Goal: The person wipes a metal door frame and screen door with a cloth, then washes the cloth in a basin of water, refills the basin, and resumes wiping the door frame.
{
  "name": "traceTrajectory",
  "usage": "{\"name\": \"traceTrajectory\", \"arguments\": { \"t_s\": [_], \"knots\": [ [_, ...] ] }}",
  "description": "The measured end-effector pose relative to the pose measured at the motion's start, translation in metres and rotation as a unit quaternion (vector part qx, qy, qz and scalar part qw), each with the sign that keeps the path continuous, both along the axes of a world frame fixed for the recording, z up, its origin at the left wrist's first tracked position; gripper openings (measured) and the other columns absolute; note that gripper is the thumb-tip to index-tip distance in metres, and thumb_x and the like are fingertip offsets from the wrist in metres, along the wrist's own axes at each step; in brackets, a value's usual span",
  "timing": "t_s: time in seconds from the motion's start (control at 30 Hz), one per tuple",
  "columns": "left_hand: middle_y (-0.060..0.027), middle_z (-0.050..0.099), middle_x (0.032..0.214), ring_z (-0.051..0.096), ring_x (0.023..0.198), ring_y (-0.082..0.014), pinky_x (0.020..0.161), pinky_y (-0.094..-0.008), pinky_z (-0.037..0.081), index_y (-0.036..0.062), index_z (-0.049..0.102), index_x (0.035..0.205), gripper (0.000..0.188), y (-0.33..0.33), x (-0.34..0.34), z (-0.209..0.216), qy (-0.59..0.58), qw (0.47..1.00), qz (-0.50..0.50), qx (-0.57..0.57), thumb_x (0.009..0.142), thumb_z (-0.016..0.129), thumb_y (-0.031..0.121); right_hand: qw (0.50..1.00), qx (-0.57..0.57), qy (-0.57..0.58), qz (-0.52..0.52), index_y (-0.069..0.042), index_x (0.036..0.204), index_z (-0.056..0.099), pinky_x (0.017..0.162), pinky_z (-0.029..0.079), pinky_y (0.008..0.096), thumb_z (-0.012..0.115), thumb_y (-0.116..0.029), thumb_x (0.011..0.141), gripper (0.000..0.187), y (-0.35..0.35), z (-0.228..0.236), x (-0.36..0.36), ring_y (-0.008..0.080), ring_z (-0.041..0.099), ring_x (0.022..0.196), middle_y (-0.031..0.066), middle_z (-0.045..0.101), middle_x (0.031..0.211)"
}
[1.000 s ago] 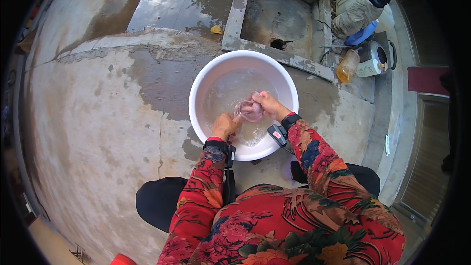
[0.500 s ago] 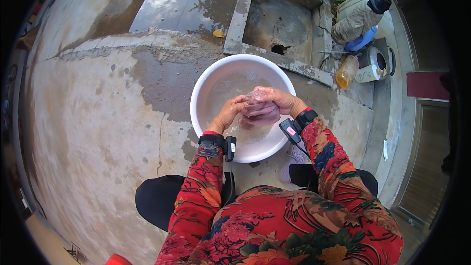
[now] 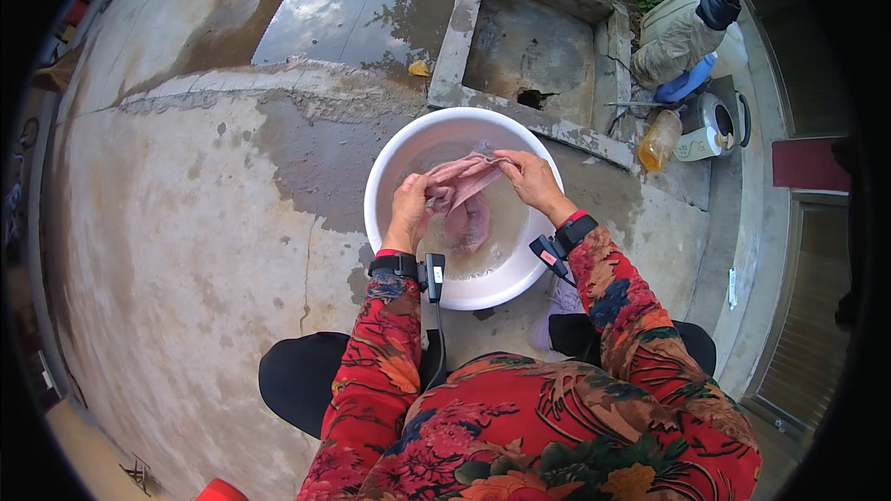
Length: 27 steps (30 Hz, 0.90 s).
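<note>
Half a second ago the pink cloth (image 3: 464, 187) was bunched between close-set hands; now they are farther apart and it is drawn out between them. The left hand (image 3: 408, 209) grips one end, the right hand (image 3: 534, 184) pinches the other. The cloth is over the middle of the white basin (image 3: 375, 195), a loose part hanging toward the water (image 3: 506, 223). Concrete floor (image 3: 204, 232) stretches away beyond the basin's left rim; a concrete trough (image 3: 450, 48) is near its far rim.

Left hand (image 3: 408, 209) and right hand (image 3: 535, 184) sit apart, fingers (image 3: 510, 167) pinched, forearms (image 3: 376, 353) extended forward.
</note>
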<state>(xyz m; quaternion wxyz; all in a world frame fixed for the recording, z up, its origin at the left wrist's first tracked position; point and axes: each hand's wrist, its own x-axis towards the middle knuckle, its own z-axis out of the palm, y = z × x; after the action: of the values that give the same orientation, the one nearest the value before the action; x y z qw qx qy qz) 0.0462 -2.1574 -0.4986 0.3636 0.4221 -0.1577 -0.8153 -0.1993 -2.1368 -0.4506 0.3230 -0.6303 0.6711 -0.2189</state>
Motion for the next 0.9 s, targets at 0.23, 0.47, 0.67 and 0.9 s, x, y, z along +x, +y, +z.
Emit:
{"name": "traceTrajectory", "arguments": {
  "t_s": [0.23,0.47,0.67,0.9],
  "knots": [
    [0.0002,0.055,0.081,0.052,0.072,-0.0112,0.07,-0.0273,0.047,0.0077,0.056,0.086,0.006,-0.019,0.023,0.009,-0.164,0.979,0.086,-0.084,0.085,0.057,0.013,0.885,0.163,-0.378,-0.218,-0.005,0.106,0.06,0.077,0.053,0.0341,0.05,-0.026,0.097,0.025,-0.015,0.015,-0.032,0.0132,0.063,0.082,0.0031,0.065,0.096],
    [0.0,0.06,0.085,0.054,0.076,-0.0095,0.071,-0.025,0.047,0.0072,0.06,0.089,0.01,-0.038,0.034,0.04,-0.117,0.987,0.001,-0.112,0.086,0.063,0.016,0.829,0.223,-0.499,-0.119,-0.005,0.096,0.062,0.076,0.05,0.0273,0.056,-0.019,0.093,0.016,-0.021,0.05,-0.063,0.0116,0.061,0.083,0.0032,0.064,0.093],
    [-0.007,0.065,0.094,0.061,0.085,-0.0145,0.076,-0.0281,0.051,0.0016,0.058,0.1,0.028,-0.035,0.037,0.026,-0.475,0.835,-0.154,-0.23,0.084,0.068,0.021,0.982,0.178,0.066,-0.018,-0.004,0.109,0.059,0.071,0.05,0.0307,0.064,-0.025,0.083,0.034,-0.014,0.022,-0.057,0.0169,0.061,0.076,0.0069,0.065,0.086],
    [-0.0184,0.065,0.108,0.063,0.097,-0.0274,0.087,-0.036,0.05,-0.0017,0.056,0.116,0.043,-0.015,0.03,-0.007,-0.541,0.776,-0.214,-0.246,0.081,0.069,0.019,0.968,0.173,0.162,0.085,-0.007,0.128,0.05,0.092,0.046,0.0413,0.072,-0.032,0.076,0.062,0.0,-0.03,-0.018,0.036,0.058,0.106,0.0205,0.061,0.113]
  ]
}}
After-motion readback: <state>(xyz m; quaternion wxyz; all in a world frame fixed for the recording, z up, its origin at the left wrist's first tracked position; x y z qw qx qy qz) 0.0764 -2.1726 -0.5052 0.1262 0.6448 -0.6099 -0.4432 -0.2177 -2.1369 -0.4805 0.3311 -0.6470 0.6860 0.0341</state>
